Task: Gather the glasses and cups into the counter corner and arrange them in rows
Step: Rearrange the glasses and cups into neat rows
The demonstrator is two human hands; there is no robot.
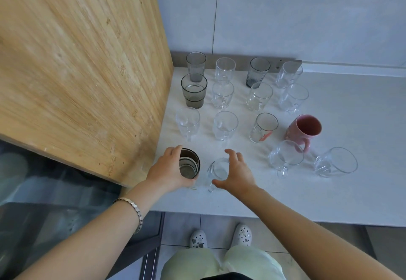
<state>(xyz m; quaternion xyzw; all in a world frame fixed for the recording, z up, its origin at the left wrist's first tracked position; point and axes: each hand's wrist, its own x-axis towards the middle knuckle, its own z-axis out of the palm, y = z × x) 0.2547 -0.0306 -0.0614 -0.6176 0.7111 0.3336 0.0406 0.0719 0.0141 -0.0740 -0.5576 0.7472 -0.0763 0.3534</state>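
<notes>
Our left hand [169, 170] grips the striped cup [189, 163], right hand [235, 173] spread over the clear mug [217, 170] (unheld); they may clink.

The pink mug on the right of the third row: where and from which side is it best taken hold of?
Probably by its handle. The pink mug stands upright with the handle on its near side, towards the person, so a hand can come in from the counter's front edge. A clear glass mug stands right before the handle, leaving little room.
</notes>
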